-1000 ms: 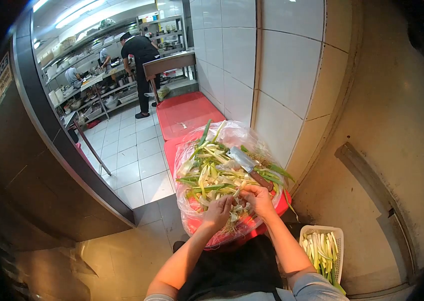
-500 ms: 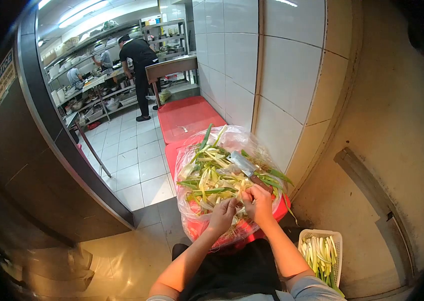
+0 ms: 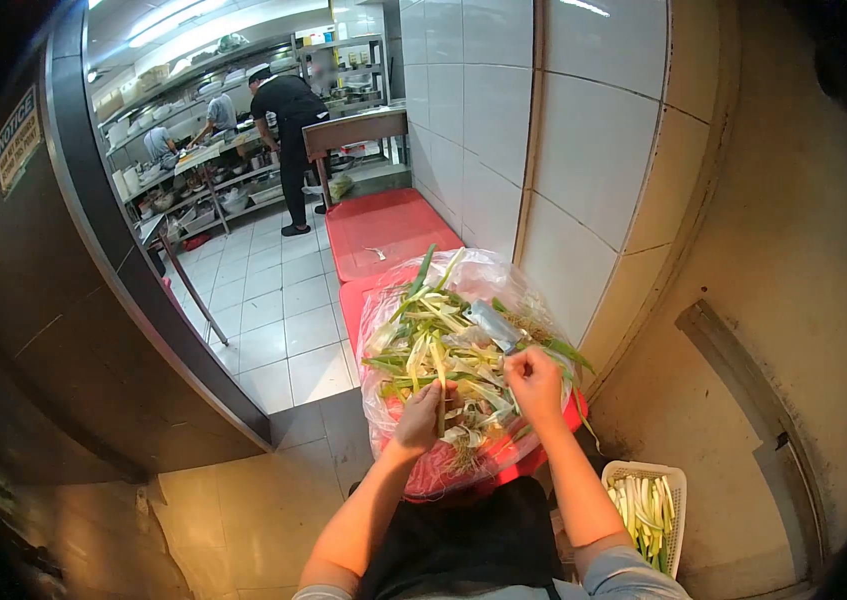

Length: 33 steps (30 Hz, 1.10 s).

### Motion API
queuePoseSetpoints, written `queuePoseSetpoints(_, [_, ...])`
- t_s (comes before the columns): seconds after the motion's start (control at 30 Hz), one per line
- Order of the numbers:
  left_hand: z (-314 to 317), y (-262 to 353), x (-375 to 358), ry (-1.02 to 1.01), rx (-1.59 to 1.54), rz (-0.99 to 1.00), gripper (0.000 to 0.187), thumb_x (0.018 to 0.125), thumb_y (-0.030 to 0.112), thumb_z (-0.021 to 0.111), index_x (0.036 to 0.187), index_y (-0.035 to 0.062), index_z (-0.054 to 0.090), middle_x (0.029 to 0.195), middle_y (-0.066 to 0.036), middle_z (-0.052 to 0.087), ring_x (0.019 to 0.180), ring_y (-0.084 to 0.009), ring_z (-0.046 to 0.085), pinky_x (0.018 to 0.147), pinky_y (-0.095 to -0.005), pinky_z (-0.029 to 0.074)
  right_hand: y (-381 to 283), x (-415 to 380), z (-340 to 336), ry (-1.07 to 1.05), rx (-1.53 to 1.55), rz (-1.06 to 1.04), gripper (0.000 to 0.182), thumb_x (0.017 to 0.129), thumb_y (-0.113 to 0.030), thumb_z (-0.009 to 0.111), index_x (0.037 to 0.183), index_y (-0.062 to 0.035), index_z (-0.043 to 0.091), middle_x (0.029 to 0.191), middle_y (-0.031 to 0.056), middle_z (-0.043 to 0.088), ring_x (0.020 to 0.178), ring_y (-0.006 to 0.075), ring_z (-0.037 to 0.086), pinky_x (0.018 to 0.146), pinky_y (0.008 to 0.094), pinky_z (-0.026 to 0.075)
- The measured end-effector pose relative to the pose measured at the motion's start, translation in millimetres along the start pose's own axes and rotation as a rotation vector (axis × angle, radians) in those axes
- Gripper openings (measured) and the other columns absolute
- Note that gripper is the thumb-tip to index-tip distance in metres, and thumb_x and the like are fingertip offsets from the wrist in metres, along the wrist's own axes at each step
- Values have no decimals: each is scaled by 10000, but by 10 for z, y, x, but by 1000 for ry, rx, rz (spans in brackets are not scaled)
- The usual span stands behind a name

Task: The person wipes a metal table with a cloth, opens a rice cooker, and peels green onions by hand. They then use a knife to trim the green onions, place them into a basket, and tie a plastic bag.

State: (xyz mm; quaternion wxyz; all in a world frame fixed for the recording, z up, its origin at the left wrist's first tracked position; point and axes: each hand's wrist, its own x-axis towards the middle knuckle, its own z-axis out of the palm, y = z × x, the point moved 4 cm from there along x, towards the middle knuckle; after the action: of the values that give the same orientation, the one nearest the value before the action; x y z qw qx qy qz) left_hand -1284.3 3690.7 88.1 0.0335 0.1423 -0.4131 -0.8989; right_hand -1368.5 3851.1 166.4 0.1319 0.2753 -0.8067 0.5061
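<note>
A spring onion stalk (image 3: 440,362) stands up out of my left hand (image 3: 423,418), whose fingers are wrapped around it. Just to the right, my right hand (image 3: 535,385) is closed in a pinch; what its fingertips hold, if anything, is too small to make out. Beyond that hand lies a knife with a broad blade (image 3: 491,323), its handle mostly hidden behind my fingers. Both hands are over a clear plastic bag (image 3: 380,402) spread open, covered with loose spring onions (image 3: 421,318), peeled leaves and stringy roots (image 3: 464,457).
Red seats (image 3: 383,225) bear the bag and run along the tiled wall (image 3: 573,150). A white basket (image 3: 681,500) of cleaned stalks (image 3: 643,510) stands at my lower right. Beyond the doorway, a person in black (image 3: 288,110) bends at kitchen shelving, with other people farther back.
My hands have moved apart. The left now holds a stalk upright, while the right has risen toward the knife handle. The view has shifted slightly.
</note>
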Motion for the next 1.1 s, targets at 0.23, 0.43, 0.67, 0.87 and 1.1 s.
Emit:
queuePoseSetpoints(0.23, [99,37,-113,-230,-59,-88,229,958,331,377,881,136,470,627,60,323,483,-58,251,430,-200,218,135,27,344,-395,-58,42,390,818,-294,597,1078,-4,596,985,216,614,888,280,607,769,349,455])
queuePoseSetpoints(0.43, [145,-79,-180,-178,201,-42,254,958,342,354,843,148,471,591,67,331,470,-55,276,422,-205,216,101,-158,870,-477,678,360,195,859,-222,564,734,-74,554,638,-15,523,524,59,460,500,195,364])
queuePoseSetpoints(0.67, [138,-143,-248,-105,331,71,266,964,337,347,861,130,477,622,71,340,499,-51,302,416,-209,243,233,-118,963,-252,930,525,182,875,-223,533,816,-52,557,608,-21,466,472,61,391,433,208,336])
queuePoseSetpoints(0.87, [151,-246,-581,-117,482,28,273,961,350,351,878,118,469,572,51,331,412,-67,255,380,-225,200,702,203,524,46,1249,547,222,921,-259,472,887,-51,542,647,-3,491,494,112,439,470,254,391])
queuePoseSetpoints(1.1, [50,-229,-506,-265,175,-100,289,959,363,357,871,106,453,564,41,312,439,-67,240,409,-227,205,-147,-451,723,-522,1271,599,246,925,-241,462,978,-18,549,792,93,617,746,245,604,664,364,508])
